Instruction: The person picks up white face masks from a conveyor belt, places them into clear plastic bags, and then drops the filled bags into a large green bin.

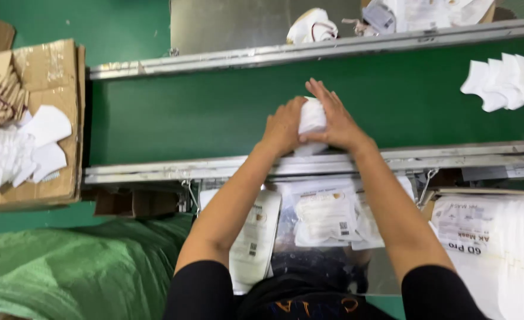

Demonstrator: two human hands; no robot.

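Black sleeves [214, 293] fill the bottom edge; mid-frame, left hand [284, 126] and right hand [335, 118] press a white mask stack [312, 118] between them on the green belt [202, 109].

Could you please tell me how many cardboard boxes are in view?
1 shows clearly: the open cardboard box at far left, holding white masks. Others may be hidden below the belt.

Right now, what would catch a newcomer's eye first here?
Both hands, left hand and right hand, press a small stack of white masks together on the green belt, centre frame. More white masks lie fanned out at the belt's right end, and a cardboard box of them sits at left.
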